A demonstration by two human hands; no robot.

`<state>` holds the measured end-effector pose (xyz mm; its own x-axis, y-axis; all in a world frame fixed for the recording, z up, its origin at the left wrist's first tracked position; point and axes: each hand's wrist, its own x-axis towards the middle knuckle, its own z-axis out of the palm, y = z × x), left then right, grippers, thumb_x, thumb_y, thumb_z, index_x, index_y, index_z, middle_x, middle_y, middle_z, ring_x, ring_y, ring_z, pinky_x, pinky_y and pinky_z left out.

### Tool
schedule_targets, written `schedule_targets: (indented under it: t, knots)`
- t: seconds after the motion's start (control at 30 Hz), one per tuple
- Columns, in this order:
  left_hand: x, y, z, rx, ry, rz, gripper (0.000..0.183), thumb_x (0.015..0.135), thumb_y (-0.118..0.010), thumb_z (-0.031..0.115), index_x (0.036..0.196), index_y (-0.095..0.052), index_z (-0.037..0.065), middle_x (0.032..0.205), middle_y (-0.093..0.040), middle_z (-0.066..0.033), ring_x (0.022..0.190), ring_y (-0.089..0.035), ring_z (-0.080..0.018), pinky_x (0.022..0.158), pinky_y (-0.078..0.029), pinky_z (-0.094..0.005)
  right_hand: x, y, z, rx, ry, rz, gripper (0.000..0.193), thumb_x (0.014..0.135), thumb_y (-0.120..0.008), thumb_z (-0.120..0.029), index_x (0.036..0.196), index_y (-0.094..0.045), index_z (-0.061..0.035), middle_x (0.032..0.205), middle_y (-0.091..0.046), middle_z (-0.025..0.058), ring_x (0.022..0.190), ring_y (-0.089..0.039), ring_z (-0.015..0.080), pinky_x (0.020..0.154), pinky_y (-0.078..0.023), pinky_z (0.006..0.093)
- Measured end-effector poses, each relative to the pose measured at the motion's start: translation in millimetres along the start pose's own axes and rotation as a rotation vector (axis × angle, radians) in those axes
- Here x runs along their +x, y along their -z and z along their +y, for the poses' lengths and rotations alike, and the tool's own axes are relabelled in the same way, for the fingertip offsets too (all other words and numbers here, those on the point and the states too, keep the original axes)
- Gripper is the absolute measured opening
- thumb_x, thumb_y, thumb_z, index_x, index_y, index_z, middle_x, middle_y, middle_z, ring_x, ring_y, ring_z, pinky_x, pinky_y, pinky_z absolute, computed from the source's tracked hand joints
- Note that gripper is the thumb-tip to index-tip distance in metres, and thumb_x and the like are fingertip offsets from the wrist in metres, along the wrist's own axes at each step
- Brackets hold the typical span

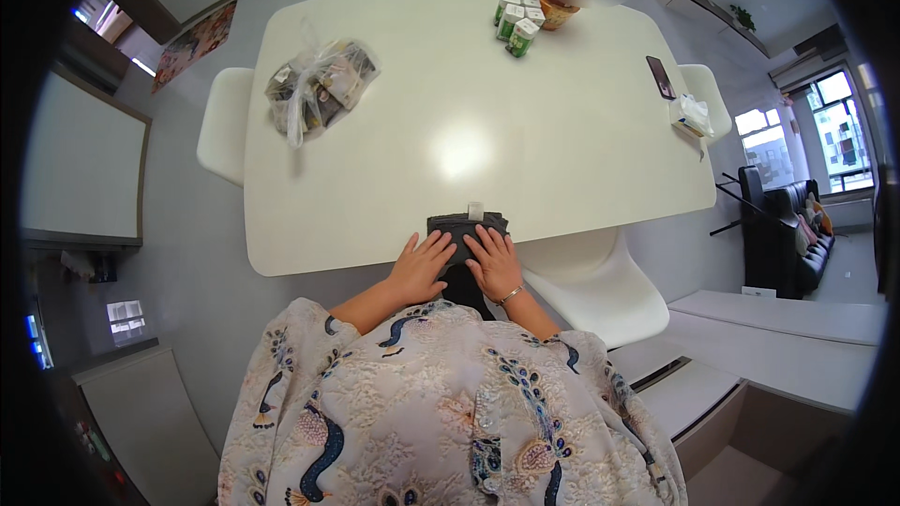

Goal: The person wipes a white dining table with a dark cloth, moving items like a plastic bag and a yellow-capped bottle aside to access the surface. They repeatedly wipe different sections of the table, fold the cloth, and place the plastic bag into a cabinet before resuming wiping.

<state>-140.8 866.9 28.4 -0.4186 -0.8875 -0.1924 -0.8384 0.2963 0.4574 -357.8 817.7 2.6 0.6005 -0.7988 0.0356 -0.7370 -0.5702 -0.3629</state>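
Note:
A dark grey folded cloth item [457, 225], perhaps a garment, lies at the near edge of the white table, a pale tag [475, 211] sticking up from its far side. My left hand [422, 267] rests flat on its left part, fingers stretched out. On its right part lies my right hand [493, 262], fingers spread, with a bracelet on the wrist. Both palms face down and press on the cloth; neither grips it. What kind of garment it is, I cannot make out.
The white table [394, 169] carries a clear plastic bag of packed items [323, 89] at left, several green-and-white cartons [518, 26] and a flowerpot [556, 11] at the back, a phone [660, 78] and a tissue pack [692, 115] at right. A white chair [600, 286] stands close on my right.

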Motion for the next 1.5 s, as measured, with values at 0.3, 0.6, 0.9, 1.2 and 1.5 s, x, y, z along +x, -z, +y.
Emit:
schedule_targets:
  t: [0.3, 0.6, 0.9, 1.2, 1.5]
  knots:
    - [108.7, -4.5, 29.5, 0.09, -0.224, -0.107, 0.082, 0.078, -0.068, 0.043, 0.145, -0.036, 0.008, 0.153, -0.03, -0.013, 0.144, -0.023, -0.0289, 0.112, -0.014, -0.0606, -20.0, 22.8, 74.6, -0.045, -0.261, 0.059, 0.05, 0.091, -0.055, -0.033, 0.139, -0.047, -0.0227, 0.149, -0.038, 0.0079, 0.135, -0.035, 0.0308, 0.112, -0.024, 0.0512]
    - [244.6, 33.2, 14.0, 0.19, -0.105, -0.095, 0.073, 0.087, -0.058, 0.046, 0.146, -0.035, 0.01, 0.155, -0.028, -0.0093, 0.144, -0.023, -0.0247, 0.113, -0.01, -0.0611, 93.6, 51.1, 177.4, 0.048, -0.293, 0.019, 0.045, 0.092, -0.053, -0.03, 0.136, -0.047, -0.0189, 0.151, -0.035, 0.0088, 0.137, -0.032, 0.0333, 0.113, -0.021, 0.0538]
    - [342.5, 93.0, -52.0, 0.187, 0.141, -0.01, 0.065, 0.089, -0.057, 0.039, 0.144, -0.039, 0.01, 0.153, -0.033, -0.0097, 0.142, -0.027, -0.0234, 0.114, -0.009, -0.0598, 264.8, 61.5, 237.9, 0.053, -0.106, 0.005, 0.049, 0.086, -0.063, -0.021, 0.133, -0.05, -0.0203, 0.15, -0.032, 0.0081, 0.136, -0.033, 0.0299, 0.11, -0.027, 0.0535]
    - [362.8, 112.2, -99.7, 0.129, 0.217, 0.001, 0.059, 0.09, -0.055, 0.029, 0.145, -0.039, 0.013, 0.154, -0.03, -0.0062, 0.144, -0.024, -0.0224, 0.114, -0.016, -0.0568, 327.3, 50.8, 223.8, -0.054, -0.198, -0.11, 0.052, 0.092, -0.054, -0.026, 0.142, -0.041, -0.0241, 0.154, -0.028, 0.0058, 0.14, -0.028, 0.0286, 0.113, -0.02, 0.0532]
    - [252.9, 69.1, -52.5, 0.095, 0.183, -0.001, 0.065, 0.085, -0.062, 0.026, 0.143, -0.039, 0.011, 0.154, -0.03, -0.009, 0.143, -0.026, -0.0252, 0.113, -0.019, -0.0572, 213.1, 26.6, 163.4, -0.028, -0.139, -0.055, 0.054, 0.09, -0.056, -0.024, 0.142, -0.042, -0.0229, 0.154, -0.029, 0.0068, 0.139, -0.028, 0.0296, 0.113, -0.02, 0.0538]
